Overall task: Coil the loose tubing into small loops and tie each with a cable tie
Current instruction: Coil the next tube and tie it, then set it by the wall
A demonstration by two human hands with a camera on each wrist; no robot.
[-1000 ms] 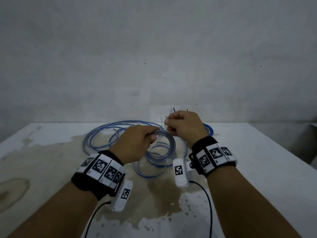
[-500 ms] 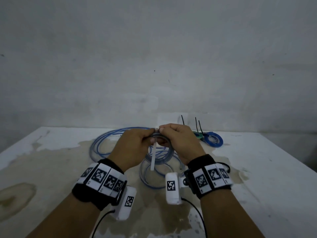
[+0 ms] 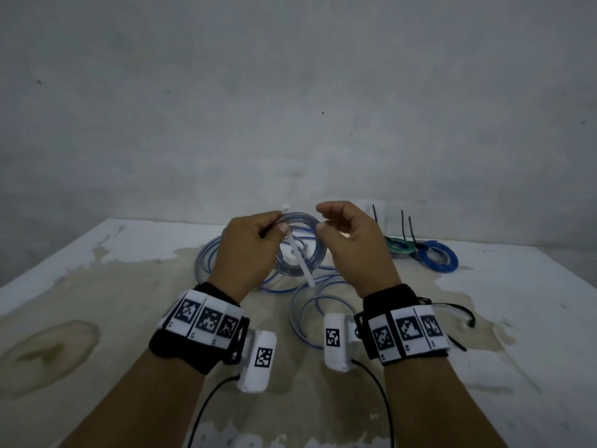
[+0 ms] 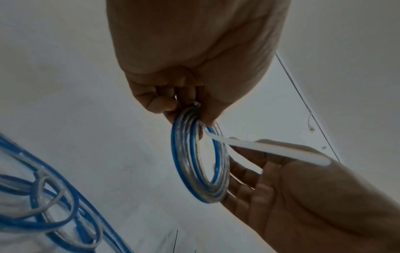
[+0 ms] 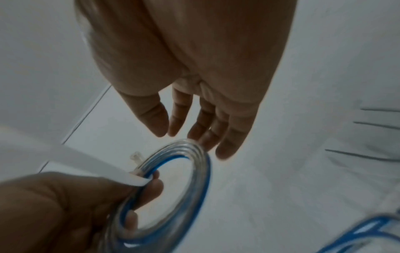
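My left hand (image 3: pixel 277 226) pinches a small coil of clear and blue tubing (image 3: pixel 315 260) at its top left and holds it above the table. A white cable tie (image 3: pixel 303 264) sits at the pinch, with its tail slanting down across the loop and its head poking up by my fingers. In the left wrist view the coil (image 4: pixel 184 171) hangs from my left hand (image 4: pixel 190 109), and the tie (image 4: pixel 270 150) points toward my right palm. My right hand (image 3: pixel 321 218) hovers at the coil's right edge with relaxed fingers (image 5: pixel 194 128) near the rim (image 5: pixel 203 171), holding nothing.
More loose blue and clear tubing (image 3: pixel 307 315) lies on the stained white table (image 3: pixel 97 318) under my hands. At the back right lie a green coil (image 3: pixel 399 250) and a blue coil (image 3: pixel 441 260), with black cable ties (image 3: pixel 402 224) sticking up. A grey wall stands behind.
My right hand has let go of the tie and coil and drawn a little to the right. The left hand keeps its hold, and the tie's tail now slants down freely.
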